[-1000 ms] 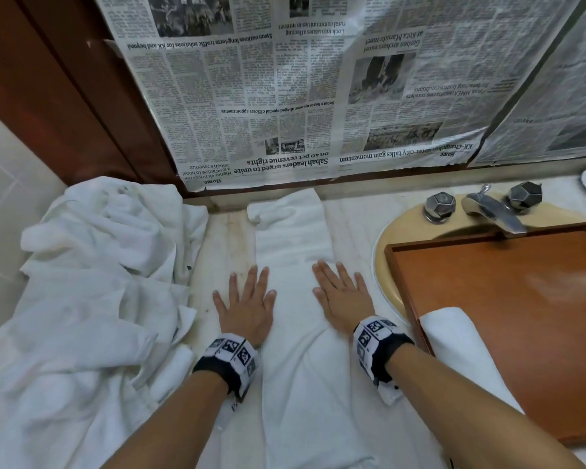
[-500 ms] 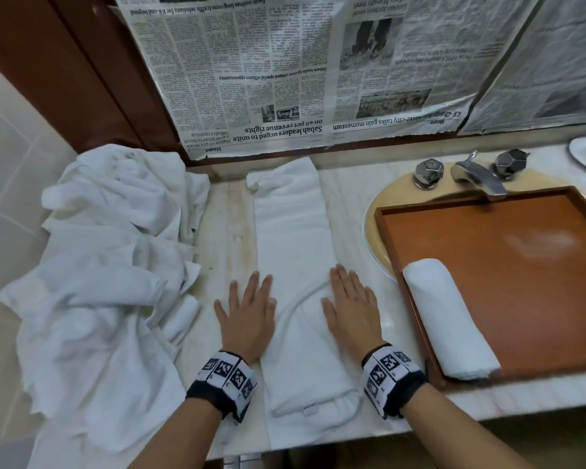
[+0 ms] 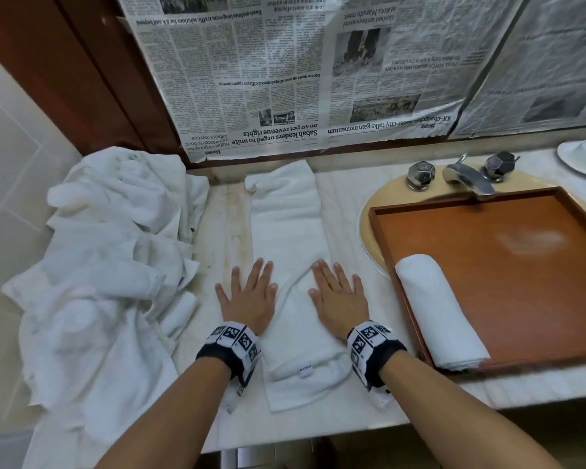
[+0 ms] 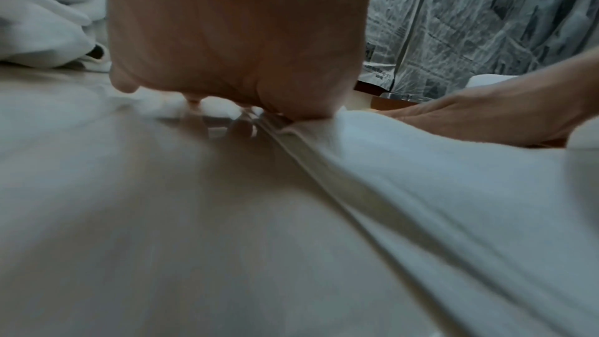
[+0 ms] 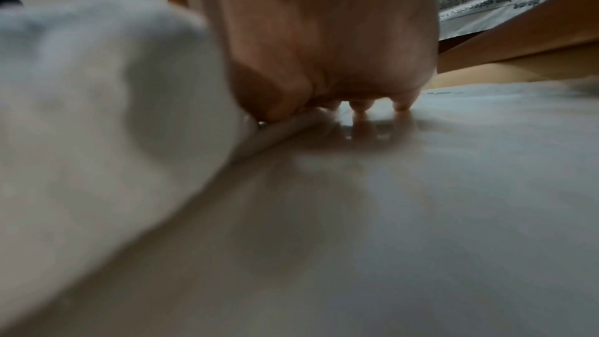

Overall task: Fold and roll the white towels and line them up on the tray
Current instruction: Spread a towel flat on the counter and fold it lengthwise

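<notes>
A marble tabletop is carrying a heap of towels, a tray holding one rolled towel, and a folded towel; left hand and right hand are pressing it, fingers flat and spread.

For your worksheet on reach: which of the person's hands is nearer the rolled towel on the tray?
Right. The right hand lies just left of the rolled towel; the left hand lies farther left.

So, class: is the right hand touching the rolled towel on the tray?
Apart. The head view shows the right hand flat on the folded towel, with bare counter and the tray rim between it and the rolled towel.
</notes>
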### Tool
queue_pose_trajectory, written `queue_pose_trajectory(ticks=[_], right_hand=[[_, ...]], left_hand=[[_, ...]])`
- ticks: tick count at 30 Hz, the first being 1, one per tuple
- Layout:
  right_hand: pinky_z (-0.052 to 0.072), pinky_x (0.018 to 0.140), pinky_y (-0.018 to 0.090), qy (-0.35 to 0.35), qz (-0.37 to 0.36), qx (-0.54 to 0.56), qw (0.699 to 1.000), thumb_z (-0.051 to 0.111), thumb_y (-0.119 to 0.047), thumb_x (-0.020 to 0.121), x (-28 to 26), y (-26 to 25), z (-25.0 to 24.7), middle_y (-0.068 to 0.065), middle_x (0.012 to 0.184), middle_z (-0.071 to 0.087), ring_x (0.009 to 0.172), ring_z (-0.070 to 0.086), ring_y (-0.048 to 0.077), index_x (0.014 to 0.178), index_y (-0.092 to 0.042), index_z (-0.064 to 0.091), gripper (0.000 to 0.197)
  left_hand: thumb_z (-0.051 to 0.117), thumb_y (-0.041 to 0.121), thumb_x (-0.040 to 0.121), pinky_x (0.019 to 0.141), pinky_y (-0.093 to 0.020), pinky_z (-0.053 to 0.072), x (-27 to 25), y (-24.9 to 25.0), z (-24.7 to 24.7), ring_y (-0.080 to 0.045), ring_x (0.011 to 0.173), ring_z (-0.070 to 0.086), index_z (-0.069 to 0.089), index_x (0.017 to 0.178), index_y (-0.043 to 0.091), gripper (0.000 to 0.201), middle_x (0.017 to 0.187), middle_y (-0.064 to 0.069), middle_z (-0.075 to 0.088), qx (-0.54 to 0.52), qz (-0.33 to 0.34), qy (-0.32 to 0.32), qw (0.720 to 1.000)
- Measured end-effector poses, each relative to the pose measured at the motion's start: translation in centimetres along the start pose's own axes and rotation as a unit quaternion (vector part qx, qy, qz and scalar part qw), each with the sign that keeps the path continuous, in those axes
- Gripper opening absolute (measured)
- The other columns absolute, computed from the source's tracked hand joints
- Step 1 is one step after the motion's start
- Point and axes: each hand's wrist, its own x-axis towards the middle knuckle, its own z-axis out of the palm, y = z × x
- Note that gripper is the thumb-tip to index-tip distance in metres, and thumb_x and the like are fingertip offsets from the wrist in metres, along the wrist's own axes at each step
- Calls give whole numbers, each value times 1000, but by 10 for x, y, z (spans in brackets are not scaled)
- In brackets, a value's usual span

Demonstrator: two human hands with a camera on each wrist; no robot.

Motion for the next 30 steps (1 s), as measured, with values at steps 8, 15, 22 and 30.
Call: queue_pose_trajectory(ticks=[8,15,22,30], right_hand=[[23,118,35,23,-32,133,990,45,-29,102,-28,16,-13,4,161,28,146,29,24,150,-12,37,52],[38,82,5,-68,8,295,953,66,-22,93,-115,27,-19,-12,114,59,98,58,2,126,-22,62,34],[45,72,10,8,41,349,936,77,-15,83,-162,16,-1,-4,93,67,83,62,9,101,-23,67,22],[44,60,16,115,86,357,923,78,-12,82,-205,-5,15,2,74,59,64,48,8,81,-13,59,20]], left_hand=[[31,47,104,118,-62,13,-16,-12,-1,-27,152,13,26,155,32,53,166,9,12,-52,57,43,996],[30,65,89,109,-38,38,-92,-30,22,-23,134,47,56,139,21,71,148,-2,49,-154,158,78,972],[33,65,84,117,-44,31,-113,-35,28,-19,146,33,51,143,23,75,160,2,34,-106,159,2,982],[58,41,94,118,-43,28,-126,-43,31,-18,148,25,40,151,26,61,164,4,23,-45,188,-26,981]])
